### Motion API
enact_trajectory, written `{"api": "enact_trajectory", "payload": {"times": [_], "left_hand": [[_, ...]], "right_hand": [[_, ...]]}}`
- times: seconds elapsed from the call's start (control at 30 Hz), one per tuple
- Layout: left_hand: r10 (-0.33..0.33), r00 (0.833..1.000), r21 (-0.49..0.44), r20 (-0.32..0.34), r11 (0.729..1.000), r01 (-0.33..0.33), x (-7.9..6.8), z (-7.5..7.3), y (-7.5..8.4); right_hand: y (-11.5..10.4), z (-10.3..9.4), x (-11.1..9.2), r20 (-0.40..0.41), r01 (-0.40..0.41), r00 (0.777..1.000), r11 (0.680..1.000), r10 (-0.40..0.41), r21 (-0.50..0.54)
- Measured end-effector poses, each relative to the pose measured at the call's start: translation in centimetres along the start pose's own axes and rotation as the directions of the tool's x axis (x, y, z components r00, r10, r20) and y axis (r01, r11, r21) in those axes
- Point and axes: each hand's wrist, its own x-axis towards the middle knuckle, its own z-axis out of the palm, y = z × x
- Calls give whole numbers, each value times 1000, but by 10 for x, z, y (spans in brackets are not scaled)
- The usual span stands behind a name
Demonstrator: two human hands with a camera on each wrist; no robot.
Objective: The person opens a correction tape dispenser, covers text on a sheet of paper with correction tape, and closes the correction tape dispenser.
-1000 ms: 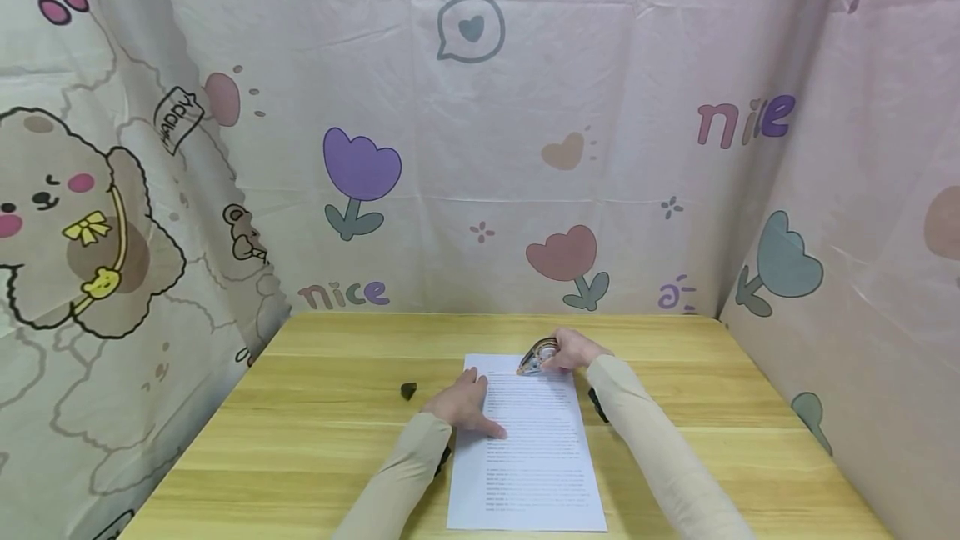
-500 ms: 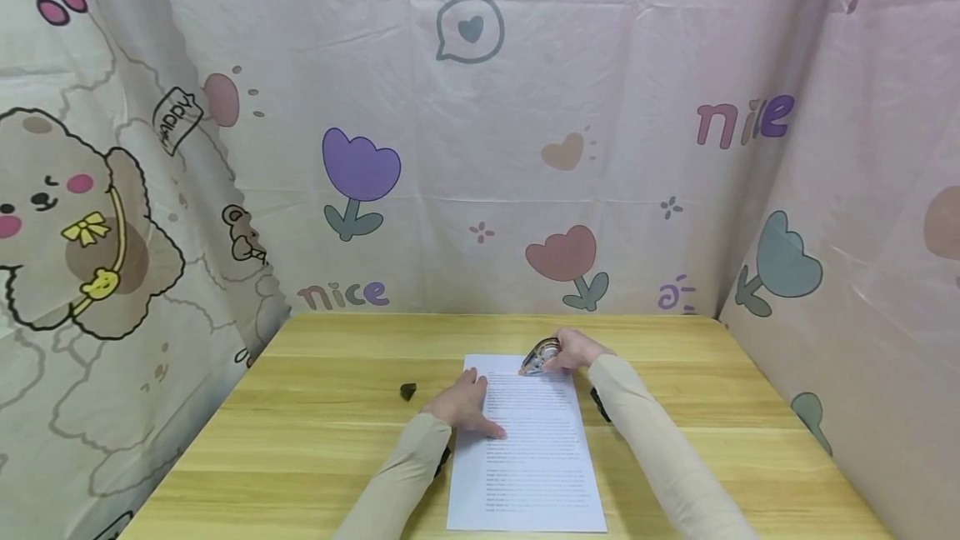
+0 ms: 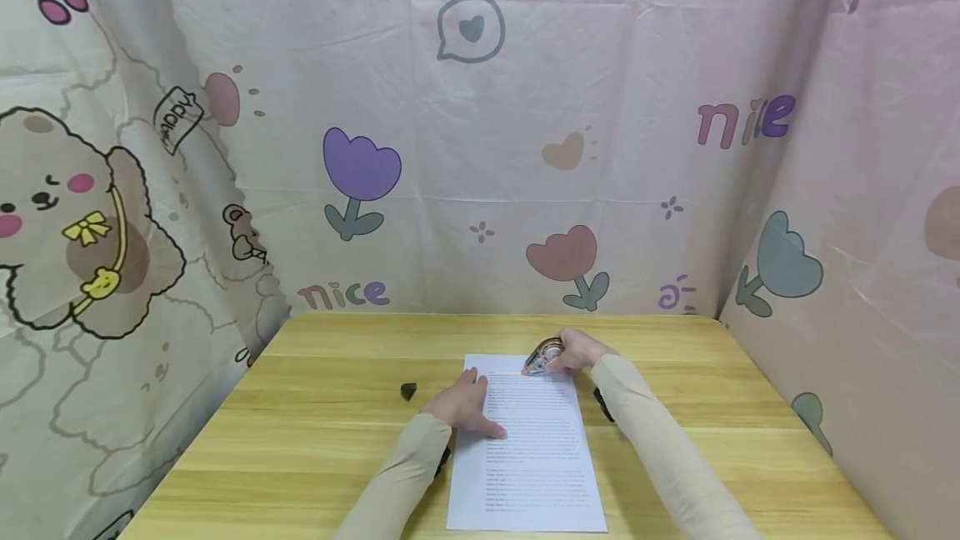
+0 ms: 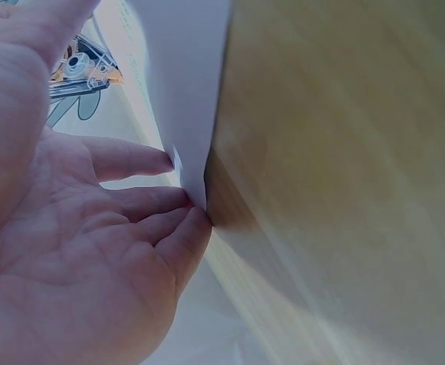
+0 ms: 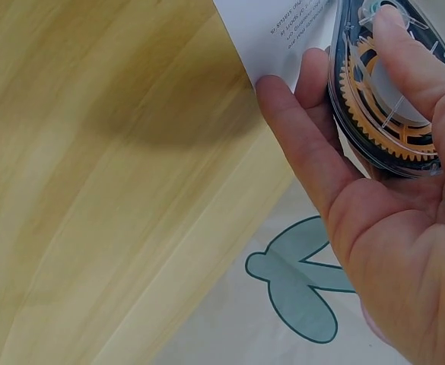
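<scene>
Cloth [image 3: 480,107]: pale, printed with tulips, hearts, a bear and the word "nice"; it hangs beyond the sheet and to both sides.
Tabletop [image 3: 337,473]: light wood with lengthwise grain, under the sheet and around it.
Sheet [image 3: 532,448]: white, covered in fine lines of print; it lies with its long sides running away from the person.
Sleeves [image 3: 667,448]: cream, one on either side of the sheet, reaching in from the near side.
Left hand [image 3: 461,402]: resting on the left edge of the sheet, thumb out over the print; its grip is wide, fingers spread.
Right hand [image 3: 579,350]: at the far right corner of the sheet; its grip holds the tape, thumb laid along one clear side.
Tape [image 3: 541,357]: a correction tape in a clear case with an orange toothed wheel, tilted above the far end of the sheet; its tip points down at the top lines of print, but whether it touches cannot be told.
Black bit [image 3: 408,391]: small and angular, left of the sheet, well apart from it.
</scene>
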Motion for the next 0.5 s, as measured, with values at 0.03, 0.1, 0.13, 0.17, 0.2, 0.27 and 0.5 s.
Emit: {"api": "enact_trajectory", "payload": {"times": [0.03, 0.1, 0.13, 0.17, 0.2, 0.27, 0.5], "left_hand": [[0, 1000, 1, 0, 1000, 0, 0, 0, 0], [-1, 1000, -1, 1, 1000, 1, 0, 0, 0], [-1, 1000, 0, 1, 1000, 1, 0, 0, 0], [-2, 1000, -1, 1, 1000, 2, 0, 0, 0], [-3, 1000, -1, 1, 1000, 3, 0, 0, 0], [-4, 1000, -3, 2, 1000, 4, 0, 0, 0], [-1, 1000, 2, -2, 1000, 1, -1, -1, 1]], "right_hand": [[0, 0, 0, 2, -1, 1000, 1000, 1, 4], [1, 0, 0, 3, 0, 1000, 1000, 0, 4], [1, -1, 1, 5, 2, 1000, 1000, -2, 1], [2, -1, 1, 6, 3, 1000, 1000, -3, 1], [2, -1, 1, 8, 5, 1000, 1000, -5, 3], [3, -2, 0, 9, 6, 1000, 1000, -6, 5], [4, -3, -1, 12, 16, 1000, 1000, -16, 3]]}}
